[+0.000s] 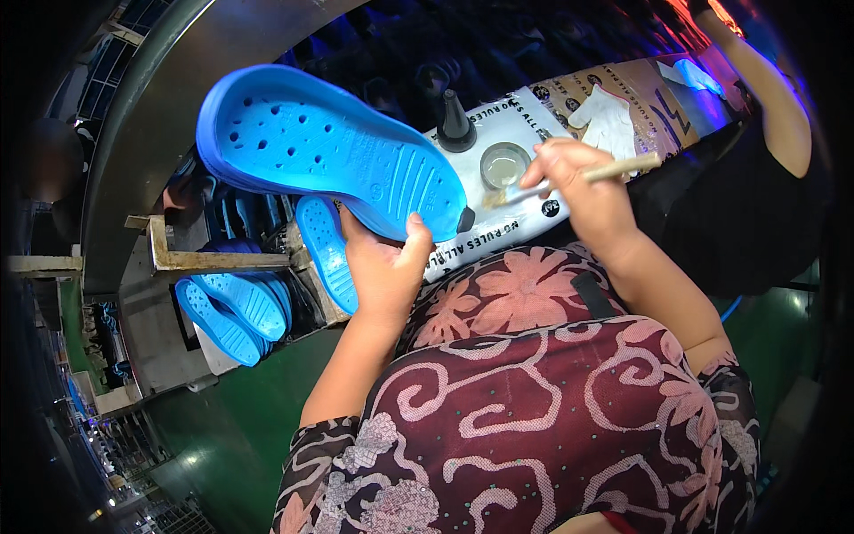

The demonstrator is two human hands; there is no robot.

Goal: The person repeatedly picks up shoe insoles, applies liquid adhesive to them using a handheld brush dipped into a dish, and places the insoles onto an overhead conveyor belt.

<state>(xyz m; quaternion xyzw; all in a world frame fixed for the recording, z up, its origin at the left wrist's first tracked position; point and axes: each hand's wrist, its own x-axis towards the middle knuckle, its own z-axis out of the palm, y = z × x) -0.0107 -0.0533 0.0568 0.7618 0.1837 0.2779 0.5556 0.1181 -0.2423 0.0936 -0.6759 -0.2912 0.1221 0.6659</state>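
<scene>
My left hand (384, 271) is closed around the heel end of a blue shoe sole (307, 133), thumb over its edge. The sole is tilted with its inner face up, showing small holes toward the toe and ridges toward the heel. A small black piece (465, 220) sits at the heel tip. In my right hand (583, 191) is a brush (627, 166) with a pale handle, gripped between the fingers. Its bristles point left, just below a small round cup (504, 165) of greyish liquid. Beside the cup stands a black cone-shaped bottle (455, 125).
More blue soles (233, 311) are stacked at the left, and another sole (327, 254) lies behind my left hand. A white glove (607, 120) rests on printed brown wrapping. A metal frame (142, 116) curves along the left. Another person's arm (767, 98) reaches in at the right.
</scene>
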